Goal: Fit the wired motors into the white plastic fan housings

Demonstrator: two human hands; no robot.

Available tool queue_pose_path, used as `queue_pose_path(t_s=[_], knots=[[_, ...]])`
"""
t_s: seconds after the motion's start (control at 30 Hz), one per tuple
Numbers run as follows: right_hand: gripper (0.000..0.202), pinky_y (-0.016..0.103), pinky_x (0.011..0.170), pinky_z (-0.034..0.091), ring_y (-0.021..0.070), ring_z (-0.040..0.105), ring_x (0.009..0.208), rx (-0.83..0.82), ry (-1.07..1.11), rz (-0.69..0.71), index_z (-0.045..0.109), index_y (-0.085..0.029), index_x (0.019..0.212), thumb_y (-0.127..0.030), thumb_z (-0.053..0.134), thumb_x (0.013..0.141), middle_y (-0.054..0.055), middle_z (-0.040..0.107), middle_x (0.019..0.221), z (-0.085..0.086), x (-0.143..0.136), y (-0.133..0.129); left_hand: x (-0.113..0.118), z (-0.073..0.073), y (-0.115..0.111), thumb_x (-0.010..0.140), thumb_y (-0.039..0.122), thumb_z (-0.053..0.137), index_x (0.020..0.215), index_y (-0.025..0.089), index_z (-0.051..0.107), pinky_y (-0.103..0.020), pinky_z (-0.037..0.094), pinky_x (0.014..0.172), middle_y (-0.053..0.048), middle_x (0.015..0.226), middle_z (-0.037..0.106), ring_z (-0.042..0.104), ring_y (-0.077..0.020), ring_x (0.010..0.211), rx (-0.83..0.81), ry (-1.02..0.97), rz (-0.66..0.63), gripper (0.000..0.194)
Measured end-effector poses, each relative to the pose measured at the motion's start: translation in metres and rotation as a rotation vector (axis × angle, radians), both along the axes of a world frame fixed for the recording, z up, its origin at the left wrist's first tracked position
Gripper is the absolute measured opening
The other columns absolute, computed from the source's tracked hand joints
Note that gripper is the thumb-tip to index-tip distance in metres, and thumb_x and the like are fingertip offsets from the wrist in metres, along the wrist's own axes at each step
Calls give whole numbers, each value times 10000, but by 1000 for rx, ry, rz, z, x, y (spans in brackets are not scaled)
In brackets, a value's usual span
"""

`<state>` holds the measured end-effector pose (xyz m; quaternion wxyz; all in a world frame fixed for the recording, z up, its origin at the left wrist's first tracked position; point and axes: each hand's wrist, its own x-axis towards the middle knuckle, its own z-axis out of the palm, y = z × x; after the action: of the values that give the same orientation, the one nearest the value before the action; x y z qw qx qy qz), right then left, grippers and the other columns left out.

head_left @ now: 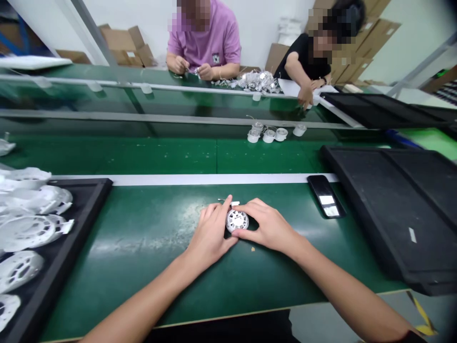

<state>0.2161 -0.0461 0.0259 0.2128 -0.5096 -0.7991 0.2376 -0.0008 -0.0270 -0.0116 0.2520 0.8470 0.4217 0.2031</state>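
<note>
One small round white part (237, 220) is held between my left hand (213, 232) and my right hand (268, 225). My left fingers hug its left side. My right thumb and finger pinch it. Green table (153, 209) is under my fingers. Up and right of them lies a black phone (317, 187).

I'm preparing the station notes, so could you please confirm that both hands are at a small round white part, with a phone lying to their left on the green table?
Not quite: the head view shows the phone to the right of the hands. Otherwise yes: the left hand and right hand are at the small round white part, and the phone lies on the green table.
</note>
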Motion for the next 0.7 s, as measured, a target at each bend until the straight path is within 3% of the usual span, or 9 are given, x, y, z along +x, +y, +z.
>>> queue_pose_path(t_s=[0.13,0.27,0.33,0.4,0.43,0.5,0.57,0.63,0.7], knots=[[583,394,927,553,249,623,1146,-7,0,2,644,-307,1390,-574,769,888,55,734,1194,-2,3,2,3,0,-5,838,226,680,1634,138,253,-570,400,1111,-178,1359,585,480,-361,1287,-6,15,4,907],[569,422,883,544,275,620,1109,53,-100,-20,659,-286,1355,-619,729,899,68,737,1121,-2,0,1,-2,12,-5,791,261,716,1611,103,338,-575,365,1167,-193,1396,583,474,-378,1344,-83,-48,-27,917],[547,422,889,544,269,631,1082,67,-89,-13,653,-270,1352,-609,700,927,73,737,1121,-2,-3,-2,-7,21,0,860,331,691,1510,145,515,-532,375,1183,-163,1403,617,529,-348,1333,-205,-157,-26,699],[523,413,910,547,256,648,1084,70,-23,3,643,-275,1358,-583,700,939,69,737,1164,-2,-5,-4,-10,28,6,963,408,608,1309,191,684,-483,435,1141,-122,1313,699,628,-306,1233,-336,-268,45,415],[517,411,929,548,250,658,1099,78,23,13,637,-281,1363,-566,711,939,66,731,1205,-2,-6,-5,-10,31,8,988,438,586,1232,199,717,-461,473,1098,-110,1255,731,668,-292,1166,-385,-325,95,366],[519,412,976,543,244,667,1149,114,120,30,620,-292,1387,-526,734,937,60,706,1291,-1,-7,-7,-9,37,10,985,484,613,1215,196,716,-422,522,1023,-103,1214,754,700,-279,1096,-484,-445,136,383],[528,405,1012,537,238,665,1194,136,229,27,610,-306,1411,-496,744,938,57,671,1361,0,-8,-8,-6,40,8,979,502,641,1277,189,692,-381,529,1008,-103,1262,744,700,-269,1121,-601,-566,90,435],[459,390,1029,538,222,663,1209,116,341,0,625,-330,1407,-470,699,977,43,666,1372,3,-9,-10,-3,43,5,985,518,644,1286,179,698,-348,525,1007,-105,1276,743,700,-260,1139,-712,-660,47,457],[391,390,1063,529,213,648,1247,77,437,-29,633,-346,1411,-435,620,1030,36,662,1390,6,-10,-10,2,43,3,956,535,690,1265,165,713,-338,533,986,-113,1242,757,720,-255,1093,-775,-743,84,482]])
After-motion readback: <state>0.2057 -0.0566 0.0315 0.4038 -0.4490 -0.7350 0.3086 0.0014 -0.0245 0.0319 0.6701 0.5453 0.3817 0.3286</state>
